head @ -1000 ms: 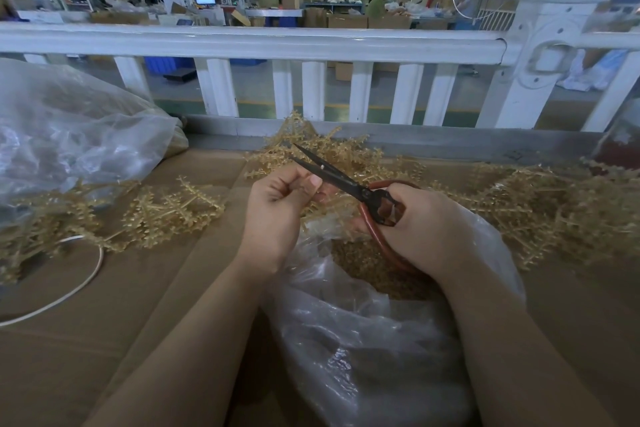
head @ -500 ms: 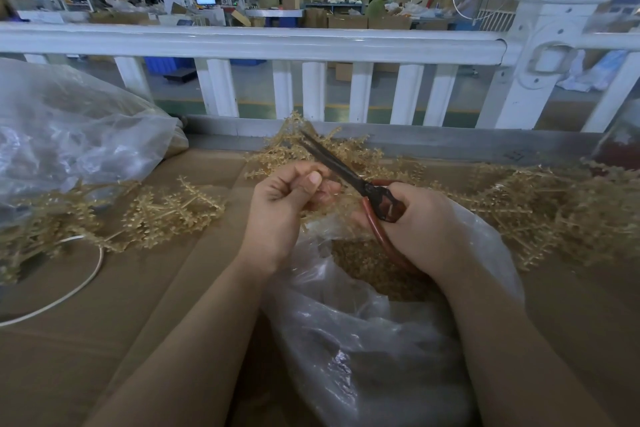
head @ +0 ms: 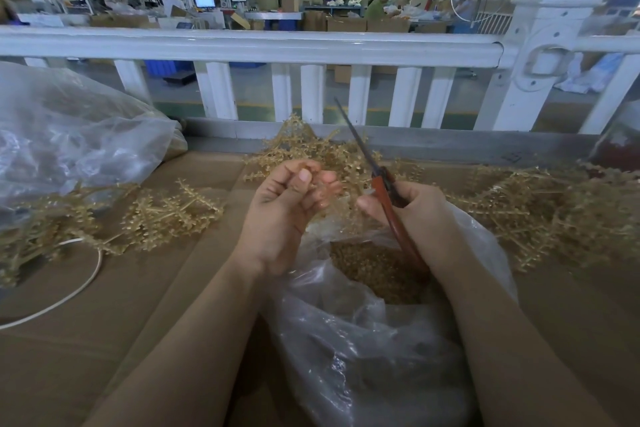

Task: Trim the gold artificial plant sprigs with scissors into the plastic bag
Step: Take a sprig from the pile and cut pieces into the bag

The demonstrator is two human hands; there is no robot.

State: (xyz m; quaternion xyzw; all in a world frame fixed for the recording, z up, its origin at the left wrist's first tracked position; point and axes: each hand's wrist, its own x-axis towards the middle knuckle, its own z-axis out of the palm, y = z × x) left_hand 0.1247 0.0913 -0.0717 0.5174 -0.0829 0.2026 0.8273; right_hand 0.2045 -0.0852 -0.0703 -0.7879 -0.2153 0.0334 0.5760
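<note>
My right hand (head: 420, 215) grips red-handled scissors (head: 382, 185); the dark blades are together and point up and away toward the fence. My left hand (head: 289, 206) is raised beside them, its fingers curled round a small piece of gold sprig, most of it hidden. Below both hands lies a clear plastic bag (head: 363, 350), its mouth open, with gold trimmings (head: 377, 267) inside. Loose gold sprigs lie in piles behind the hands (head: 311, 149), at the left (head: 166, 215) and at the right (head: 554, 211).
The work surface is brown cardboard (head: 121, 322). A large clear bag (head: 69, 135) bulges at the left. A white cable (head: 65, 295) loops near the left edge. A white fence (head: 263, 45) runs along the back, with a factory floor behind it.
The scissors have swung from pointing left across my left hand to pointing up and away, blades now together. My left hand has turned slightly and lifted.
</note>
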